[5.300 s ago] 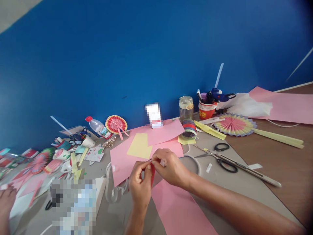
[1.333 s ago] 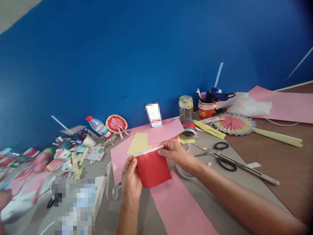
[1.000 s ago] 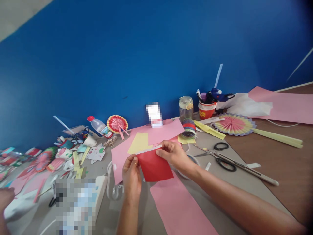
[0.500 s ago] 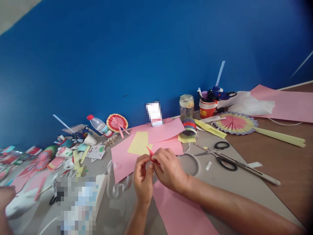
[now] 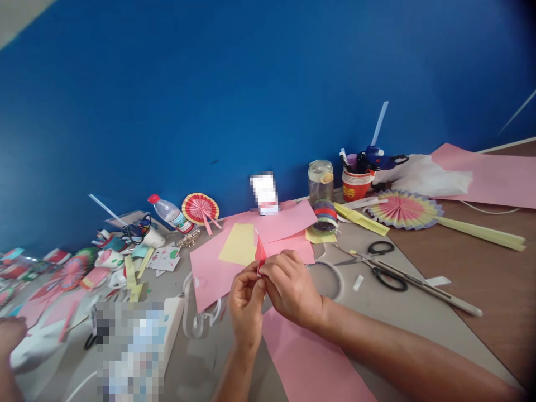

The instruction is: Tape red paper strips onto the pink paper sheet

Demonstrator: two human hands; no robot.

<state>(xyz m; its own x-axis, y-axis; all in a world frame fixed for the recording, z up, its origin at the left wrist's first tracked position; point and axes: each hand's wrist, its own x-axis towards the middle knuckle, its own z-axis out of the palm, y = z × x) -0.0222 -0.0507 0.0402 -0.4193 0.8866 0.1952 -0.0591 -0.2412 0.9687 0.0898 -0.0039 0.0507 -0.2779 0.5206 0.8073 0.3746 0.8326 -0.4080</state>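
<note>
Pink paper [image 5: 310, 357] lies below the right hand [image 5: 293, 287]. That hand and the left hand [image 5: 246, 296], close together, pinch red paper [image 5: 260, 254] between them. Probably light, flexible and easily creased, it would best be held by its edges. Above both hands it shows as a narrow, pointed sliver; the rest is hidden.

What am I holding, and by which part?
Red paper, pinched by the left hand and right hand below its raised tip; fingers hide the exact spot.
</note>
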